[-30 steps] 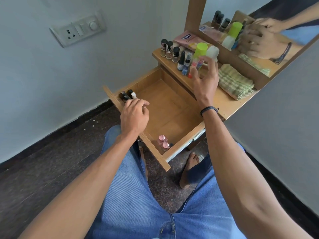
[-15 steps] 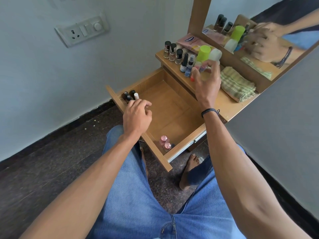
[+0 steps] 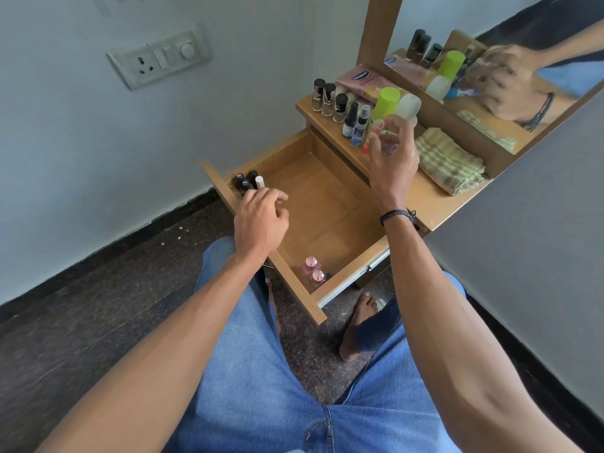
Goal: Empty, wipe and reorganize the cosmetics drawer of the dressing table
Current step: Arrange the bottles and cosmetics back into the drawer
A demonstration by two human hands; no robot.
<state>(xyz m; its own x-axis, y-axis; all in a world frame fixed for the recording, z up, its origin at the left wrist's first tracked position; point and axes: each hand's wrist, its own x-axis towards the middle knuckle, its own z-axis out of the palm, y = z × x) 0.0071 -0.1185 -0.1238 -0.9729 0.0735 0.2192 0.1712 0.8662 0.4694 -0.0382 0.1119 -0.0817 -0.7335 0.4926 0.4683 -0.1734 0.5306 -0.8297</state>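
Both hands are over the open drawer [image 3: 330,204]. My left hand [image 3: 261,220] rests on the drawer's front edge near its left corner, fingers curled loosely, and I cannot tell whether it holds anything. Just beyond its fingertips, a few dark-capped bottles [image 3: 245,183] and a white tube [image 3: 260,182] stand in that corner. My right hand [image 3: 390,158] is raised above the tabletop [image 3: 431,204], fingers closed around a small clear bottle [image 3: 387,138] that is blurred. Behind it stand a green-capped bottle [image 3: 386,101] and a white-capped one [image 3: 410,104], with two dark spray bottles [image 3: 356,124] and a row of nail polish bottles [image 3: 328,99] to their left. A folded checked cloth [image 3: 451,161] lies on the tabletop below the mirror [image 3: 490,53]. Two pink-capped bottles [image 3: 313,269] stand in the drawer's near right corner; the rest of its floor is bare wood.
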